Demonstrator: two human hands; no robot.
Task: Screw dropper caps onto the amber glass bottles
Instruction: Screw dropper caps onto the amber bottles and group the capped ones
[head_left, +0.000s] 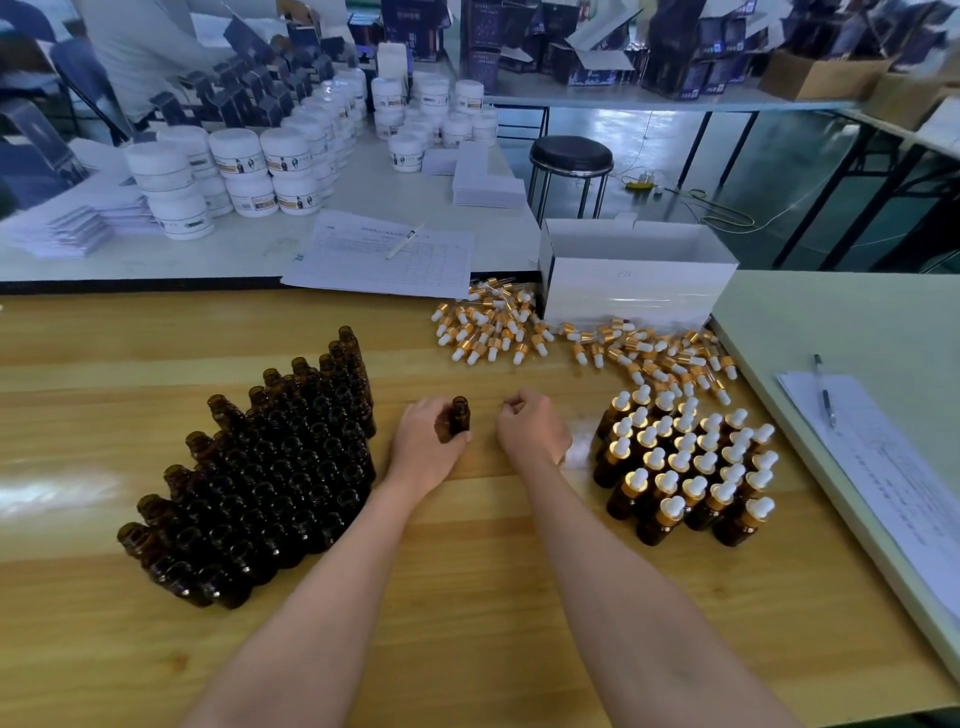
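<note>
My left hand (426, 436) grips one uncapped amber bottle (459, 415), upright at the middle of the wooden table (493, 597). My right hand (530, 423) sits just right of it with fingers curled; nothing shows in it. To the left stands a dense block of open amber bottles (265, 467). Right of my hands stands a cluster of capped bottles (691, 462) with gold collars and white bulbs. Loose dropper caps (571, 338) lie in a pile along the far side of the table.
A white open box (634, 275) stands behind the loose caps. A printed sheet with a pen (384, 260) lies at the back. A pale green table (857, 332) adjoins on the right, holding papers and a pen (826, 395). White jars (249, 166) crowd the far table.
</note>
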